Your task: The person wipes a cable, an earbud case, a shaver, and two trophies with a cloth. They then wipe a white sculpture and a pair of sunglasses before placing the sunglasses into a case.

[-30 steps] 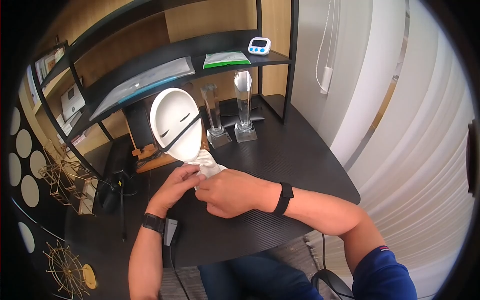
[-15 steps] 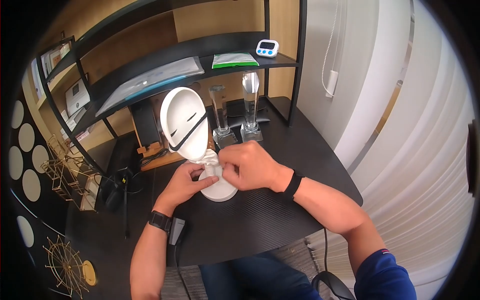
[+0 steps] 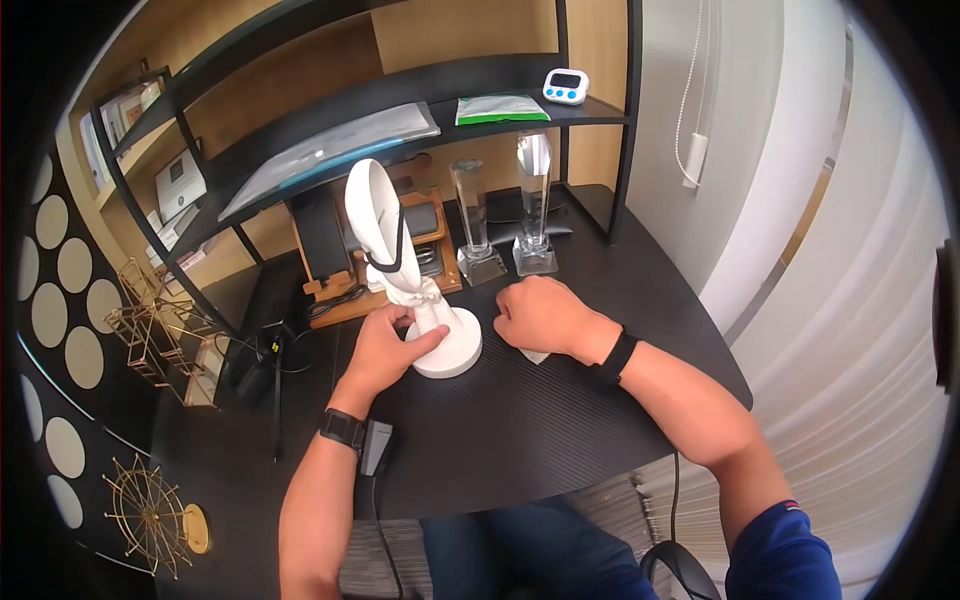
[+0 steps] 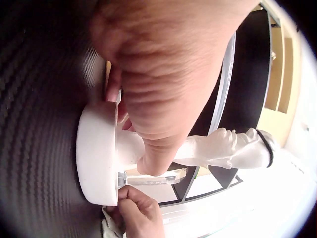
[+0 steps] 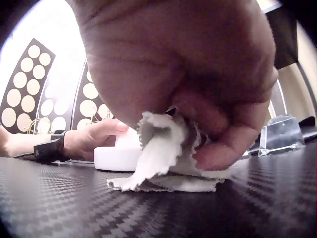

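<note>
A white mask-shaped sculpture (image 3: 374,215) with a black band across it stands on a round white base (image 3: 452,350). My left hand (image 3: 378,352) grips the stem low down, its thumb across the front just above the base; the left wrist view shows the thumb (image 4: 157,156) against the stem. To the right of the base, my right hand (image 3: 548,318) is low over the desk with fingers curled round a pale cloth. In the right wrist view the cloth (image 5: 161,148) has a zigzag edge and hangs bunched from the fingers, partly lying on the desk.
Two crystal trophies (image 3: 535,215) stand behind the right hand. A wooden stand (image 3: 338,310) is behind the sculpture, under a black shelf (image 3: 590,112) holding a white timer (image 3: 566,86). Gold wire ornaments (image 3: 150,515) are at the left, a white curtain at the right.
The right hand has moved away from the stem to the desk at the right. The sculpture has turned more side-on, and its base is more exposed. The left hand remains at the stem.
</note>
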The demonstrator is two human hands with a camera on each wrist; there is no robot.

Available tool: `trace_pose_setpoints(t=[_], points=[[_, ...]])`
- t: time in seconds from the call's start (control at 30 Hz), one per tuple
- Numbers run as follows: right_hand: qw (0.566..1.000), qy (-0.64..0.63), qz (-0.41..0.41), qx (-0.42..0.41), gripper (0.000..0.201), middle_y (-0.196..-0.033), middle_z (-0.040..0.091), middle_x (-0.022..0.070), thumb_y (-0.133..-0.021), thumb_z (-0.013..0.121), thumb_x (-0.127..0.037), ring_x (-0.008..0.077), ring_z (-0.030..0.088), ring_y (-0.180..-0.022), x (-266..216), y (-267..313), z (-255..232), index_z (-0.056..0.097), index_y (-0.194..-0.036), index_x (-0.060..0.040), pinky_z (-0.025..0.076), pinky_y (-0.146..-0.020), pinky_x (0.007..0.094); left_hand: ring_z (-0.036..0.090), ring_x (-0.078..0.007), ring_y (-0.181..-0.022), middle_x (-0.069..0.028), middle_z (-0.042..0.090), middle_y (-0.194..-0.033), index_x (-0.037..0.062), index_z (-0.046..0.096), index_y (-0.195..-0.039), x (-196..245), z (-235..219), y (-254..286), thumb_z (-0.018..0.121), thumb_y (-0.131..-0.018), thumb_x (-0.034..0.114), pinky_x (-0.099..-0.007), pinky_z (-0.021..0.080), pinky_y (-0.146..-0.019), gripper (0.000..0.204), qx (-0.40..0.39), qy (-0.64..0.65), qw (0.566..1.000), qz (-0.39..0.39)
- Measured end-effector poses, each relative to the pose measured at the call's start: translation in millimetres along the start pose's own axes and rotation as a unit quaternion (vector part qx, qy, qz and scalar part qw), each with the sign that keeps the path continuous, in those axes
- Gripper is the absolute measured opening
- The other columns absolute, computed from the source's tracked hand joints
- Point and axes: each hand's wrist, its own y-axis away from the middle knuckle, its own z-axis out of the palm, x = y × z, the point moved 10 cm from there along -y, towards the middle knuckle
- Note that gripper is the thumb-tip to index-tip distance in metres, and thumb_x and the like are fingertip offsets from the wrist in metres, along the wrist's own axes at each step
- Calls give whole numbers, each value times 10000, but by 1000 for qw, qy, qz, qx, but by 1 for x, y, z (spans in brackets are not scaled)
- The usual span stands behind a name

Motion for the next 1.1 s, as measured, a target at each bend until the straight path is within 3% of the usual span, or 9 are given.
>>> trace_pose_setpoints(t=[0.23,0.3,0.47,0.67,0.77,0.87,0.93,1.1], points=[[999,10,-32,-1,265,-772,718,304,-888,621,-172,480,743,-799,-2,5,9,763,-826,43,612,-842,531,716,-127,-859,-57,746,-929,-31,750,-957,11,-17,2,948,-860,308,-299,556,-785,405,81,-31,996,12],[998,46,-16,-46,315,-872,773,281,-922,646,-225,447,776,-904,-6,6,12,798,-944,49,616,-898,501,709,-122,-843,-61,747,-920,-22,734,-924,5,-18,-1,951,-859,312,-296,552,-772,404,84,-37,996,14],[996,62,-34,-57,302,-869,781,261,-938,639,-220,427,783,-899,-14,8,14,799,-945,36,616,-882,492,677,-111,-789,-61,743,-896,10,689,-849,1,-16,-1,962,-852,322,-285,536,-742,415,93,-5,996,4],[995,74,-56,-43,270,-858,779,256,-934,649,-205,407,789,-881,-18,9,16,792,-930,25,619,-872,486,684,-97,-796,-47,754,-918,31,709,-927,-4,-16,0,957,-872,298,-277,541,-739,369,88,-23,996,-22],[994,76,-65,-44,260,-859,780,253,-933,653,-198,407,789,-880,-22,11,16,787,-939,25,620,-873,486,695,-95,-816,-35,760,-925,28,718,-1023,-8,-12,-2,952,-885,292,-276,550,-753,379,67,52,996,-23],[994,72,-69,-47,257,-862,781,250,-934,656,-197,410,788,-879,-25,11,15,784,-956,25,620,-870,488,706,-122,-926,-66,755,-1042,4,719,-1103,-7,-9,-1,944,-896,288,-295,566,-830,417,51,50,997,-38],[994,65,-71,-48,256,-863,781,248,-934,659,-198,411,788,-878,-26,13,16,784,-964,24,621,-867,489,695,-153,-1070,-109,720,-1189,-16,727,-1158,0,-10,1,934,-906,281,-318,562,-931,442,70,60,996,-5],[992,83,-77,-54,249,-866,782,242,-936,668,-205,417,785,-883,-28,13,20,777,-961,18,621,-863,503,680,-188,-1156,-123,673,-1279,-45,717,-1247,-3,-6,-1,924,-911,266,-339,547,-1011,502,36,38,999,-14]])
